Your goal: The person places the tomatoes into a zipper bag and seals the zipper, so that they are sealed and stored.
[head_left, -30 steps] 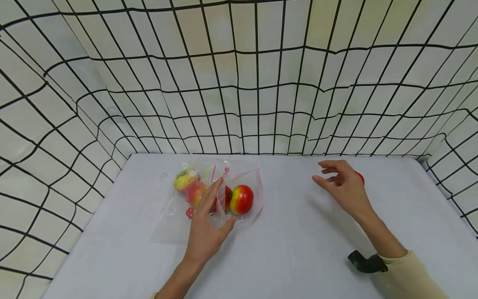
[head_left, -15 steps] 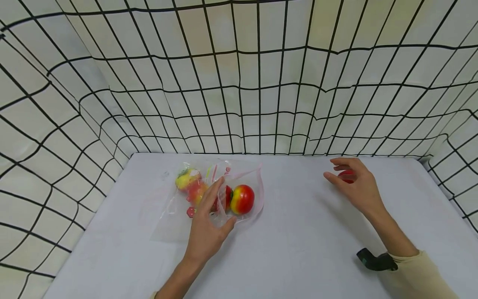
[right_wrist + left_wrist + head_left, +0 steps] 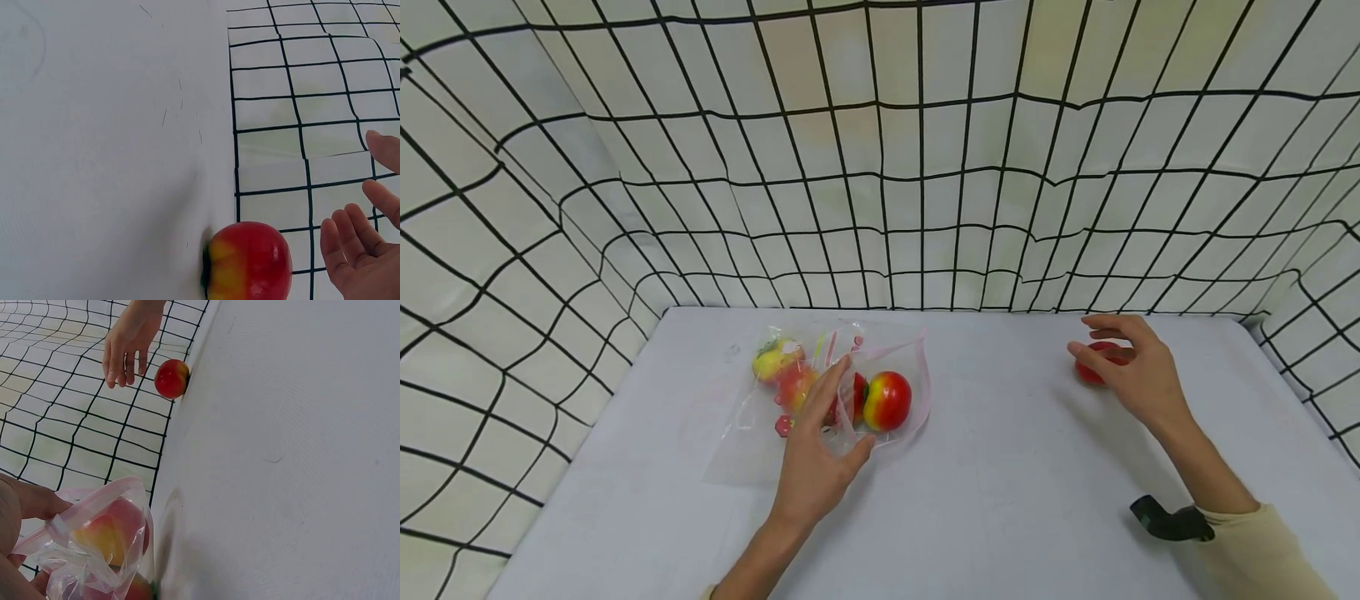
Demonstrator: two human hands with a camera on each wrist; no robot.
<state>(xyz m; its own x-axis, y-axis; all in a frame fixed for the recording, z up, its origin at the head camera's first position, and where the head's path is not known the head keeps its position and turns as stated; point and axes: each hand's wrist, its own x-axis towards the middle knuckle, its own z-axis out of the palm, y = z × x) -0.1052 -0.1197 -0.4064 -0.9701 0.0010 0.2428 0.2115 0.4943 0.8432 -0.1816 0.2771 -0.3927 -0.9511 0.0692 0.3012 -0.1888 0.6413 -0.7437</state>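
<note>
My left hand (image 3: 816, 467) holds a clear zip bag (image 3: 917, 421) with a pink edge at its mouth, its fingers and thumb spread about the opening. Several red-and-yellow fruits show through the plastic; one fruit (image 3: 887, 401) lies by the mouth, and the bag's edge and fruit (image 3: 112, 531) also appear in the left wrist view. My right hand (image 3: 1142, 371) hovers over a loose red-and-yellow fruit (image 3: 1092, 367) near the table's far right. In the right wrist view this fruit (image 3: 253, 262) sits apart from the loosely bent fingers (image 3: 356, 234).
A white table surface (image 3: 985, 483) lies under everything. Black netting (image 3: 917, 167) over pale sheeting rises behind the table and on both sides. A black curved object (image 3: 1171, 520) sits at the right sleeve's cuff.
My right hand has shifted right and now stands above the loose fruit, more of which shows on its left side. The left hand and bag have stayed in place.
</note>
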